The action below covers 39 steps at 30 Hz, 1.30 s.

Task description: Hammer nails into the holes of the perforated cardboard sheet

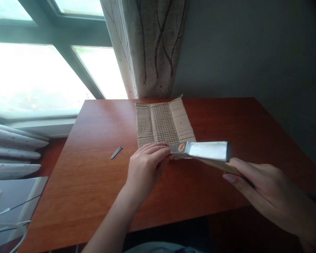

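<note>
My right hand [268, 186] grips the wooden handle of a hammer [208, 151], whose metal head is raised in front of my left fingertips. A creased cardboard sheet [183, 121] lies on the table, its middle panel covered in rows of small holes. At the near edge of the cardboard, my left hand [146, 165] has its fingers drawn together and bent down. The hammer head hides those fingertips, so what they pinch, if anything, cannot be seen. A few metal nails [116, 153] lie side by side to the left of the cardboard.
The reddish-brown wooden table [94, 182] reaches back to a patterned curtain [158, 45] and a grey wall [247, 49]. Bright windows [37, 77] stand at the left. Several cables [13, 225] hang near the table's lower left edge.
</note>
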### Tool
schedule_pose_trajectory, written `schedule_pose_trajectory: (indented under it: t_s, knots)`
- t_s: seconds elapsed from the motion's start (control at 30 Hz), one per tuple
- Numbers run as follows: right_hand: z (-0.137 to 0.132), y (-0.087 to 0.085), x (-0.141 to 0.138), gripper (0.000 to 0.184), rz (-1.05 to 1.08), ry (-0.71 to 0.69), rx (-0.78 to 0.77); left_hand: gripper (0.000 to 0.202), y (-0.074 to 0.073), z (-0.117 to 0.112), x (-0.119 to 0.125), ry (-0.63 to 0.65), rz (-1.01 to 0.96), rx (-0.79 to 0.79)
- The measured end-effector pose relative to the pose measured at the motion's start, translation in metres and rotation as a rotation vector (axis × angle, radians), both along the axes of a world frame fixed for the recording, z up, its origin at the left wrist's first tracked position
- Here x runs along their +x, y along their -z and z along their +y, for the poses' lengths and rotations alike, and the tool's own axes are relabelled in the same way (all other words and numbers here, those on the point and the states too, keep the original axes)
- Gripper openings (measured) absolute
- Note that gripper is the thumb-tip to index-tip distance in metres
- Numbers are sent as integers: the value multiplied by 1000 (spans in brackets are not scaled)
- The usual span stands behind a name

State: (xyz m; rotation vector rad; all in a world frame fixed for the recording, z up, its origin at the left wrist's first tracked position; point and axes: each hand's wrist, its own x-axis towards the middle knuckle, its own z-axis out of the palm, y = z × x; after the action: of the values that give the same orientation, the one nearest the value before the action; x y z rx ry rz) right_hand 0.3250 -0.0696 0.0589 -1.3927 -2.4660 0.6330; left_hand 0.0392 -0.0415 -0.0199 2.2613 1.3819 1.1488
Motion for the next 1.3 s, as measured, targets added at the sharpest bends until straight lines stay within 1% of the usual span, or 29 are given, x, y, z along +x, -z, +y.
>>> schedule_pose_trajectory:
  t_s: [0.17, 0.33, 0.5, 0.63, 0.8, 1.0, 1.17, 1.3]
  knots:
    - [-1, -1, -2, 22, -35, 4, -65, 12, -2, 0, -1, 0, 14, -23]
    - [0, -2, -2, 23, -27, 36, -61, 12, 0, 0, -1, 2, 4, -10]
    - [0, -3, -6, 29, -44, 47, -100, 11, 0, 0, -1, -1, 19, -8]
    - [1, -4, -8, 29, -19, 62, -87, 11, 0, 1, -1, 2, 24, -1]
    - [0, -3, -8, 31, -57, 61, -137, 14, 0, 0, 0, -10, 45, -19]
    - [-5, -3, -6, 27, -53, 65, -118, 13, 0, 0, 2, -25, 65, -31]
    - [-3, 0, -5, 29, 4, 109, -103, 9, -7, 0, -1, 11, 39, -35]
    - [-4, 2, -4, 31, 22, 135, -101, 17, -12, -3, -10, 39, -25, 4]
